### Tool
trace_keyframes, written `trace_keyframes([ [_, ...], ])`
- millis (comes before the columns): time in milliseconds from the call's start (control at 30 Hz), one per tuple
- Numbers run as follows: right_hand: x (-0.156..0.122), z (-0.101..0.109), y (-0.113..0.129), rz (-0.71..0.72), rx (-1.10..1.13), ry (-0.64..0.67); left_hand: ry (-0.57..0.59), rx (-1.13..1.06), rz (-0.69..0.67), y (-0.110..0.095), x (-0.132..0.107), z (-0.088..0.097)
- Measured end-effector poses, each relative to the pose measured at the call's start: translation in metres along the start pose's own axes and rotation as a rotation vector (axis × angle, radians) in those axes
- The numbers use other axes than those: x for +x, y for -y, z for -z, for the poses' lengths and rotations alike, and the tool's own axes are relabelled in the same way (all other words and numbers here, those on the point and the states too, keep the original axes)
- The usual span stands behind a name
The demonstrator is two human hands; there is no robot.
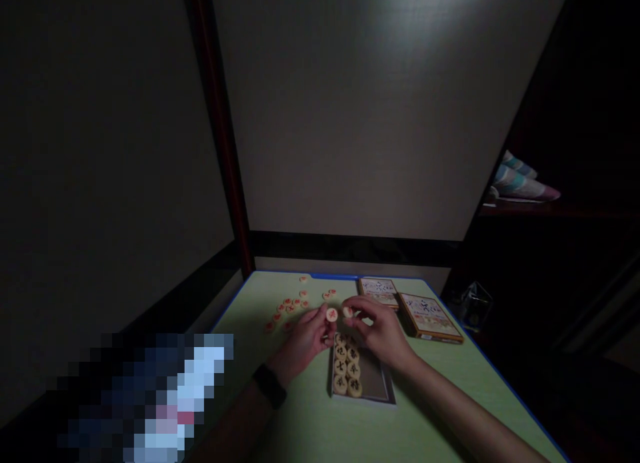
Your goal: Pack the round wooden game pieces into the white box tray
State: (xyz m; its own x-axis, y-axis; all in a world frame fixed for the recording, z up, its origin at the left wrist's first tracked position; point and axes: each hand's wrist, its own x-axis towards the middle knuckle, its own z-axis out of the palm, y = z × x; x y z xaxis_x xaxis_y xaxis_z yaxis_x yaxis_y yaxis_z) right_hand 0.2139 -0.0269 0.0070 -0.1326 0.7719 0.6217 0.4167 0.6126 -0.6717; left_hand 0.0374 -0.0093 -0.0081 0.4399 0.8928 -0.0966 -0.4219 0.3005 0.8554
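Pinching a round pale disc with a red mark [331, 314], the left hand [305, 343] hovers above the shallow tray [373, 382]. Beside it, the right hand [383, 333] grips a second pale disc [347, 312] between its fingertips, just over two rows of matching black-marked pieces [347, 364] packed in the tray's left side on the green table [450, 383].

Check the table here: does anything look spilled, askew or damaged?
Red-marked discs lie scattered loose on the green table, left of the tray where black-marked discs sit in neat rows. The left hand and right hand each hold a disc at its far end. No damage shows, though the picture is dim.
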Motion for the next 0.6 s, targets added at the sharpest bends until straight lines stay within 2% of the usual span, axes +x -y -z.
trace_keyframes([
  [100, -0.006, -0.002, 0.005, 0.042, 0.039, -0.012, 0.032, 0.022, 0.031, 0.003, 0.0, -0.001],
  [333, -0.016, -0.001, 0.008, 0.027, 0.041, -0.01, 0.162, 0.026, 0.023, 0.005, -0.005, -0.003],
  [600, -0.017, -0.001, 0.006, 0.084, -0.012, -0.01, 0.169, 0.051, 0.029, 0.0, -0.011, -0.008],
])
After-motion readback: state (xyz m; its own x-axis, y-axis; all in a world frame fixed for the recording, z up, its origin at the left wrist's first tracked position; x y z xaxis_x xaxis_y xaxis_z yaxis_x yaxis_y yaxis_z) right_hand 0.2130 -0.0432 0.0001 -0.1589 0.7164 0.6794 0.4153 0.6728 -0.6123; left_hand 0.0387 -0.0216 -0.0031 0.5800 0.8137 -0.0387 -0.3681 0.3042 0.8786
